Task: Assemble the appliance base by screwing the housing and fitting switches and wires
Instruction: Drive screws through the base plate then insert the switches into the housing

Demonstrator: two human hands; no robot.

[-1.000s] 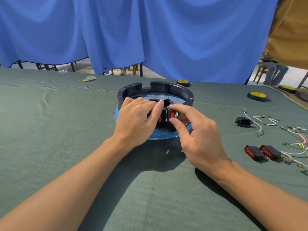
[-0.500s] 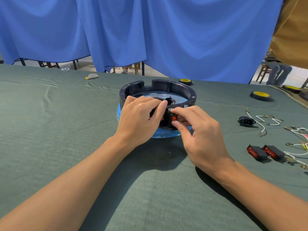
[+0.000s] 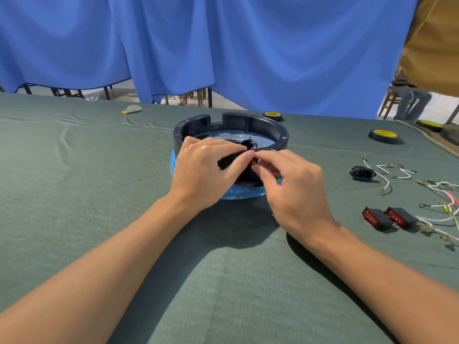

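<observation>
While both hands worked at the near wall of the housing (image 3: 231, 135), the left hand (image 3: 203, 170) was closed over the housing rim, its fingertips (image 3: 249, 155) pressed against a red rocker switch (image 3: 253, 162) seated in that wall. The right hand (image 3: 295, 187) pinched the same switch from the other side, thumb and forefinger closed on it. Whether the switch was fully seated could not be determined; the hands hid most of it.

The housing stood on a blue disc (image 3: 238, 193) on the worktop (image 3: 99, 194). To the right of the housing lay two further red switches (image 3: 387, 218), side by side. A black power inlet socket (image 3: 362, 173) and loose white wires (image 3: 444, 209) also lay to the right of the housing. Beyond the housing lay yellow-cored tape rolls (image 3: 383, 136).

Judged from this layout, switch fitting was under way. Two switches, the socket and all wiring remained unfitted. No screws or screwdriver were visible.
</observation>
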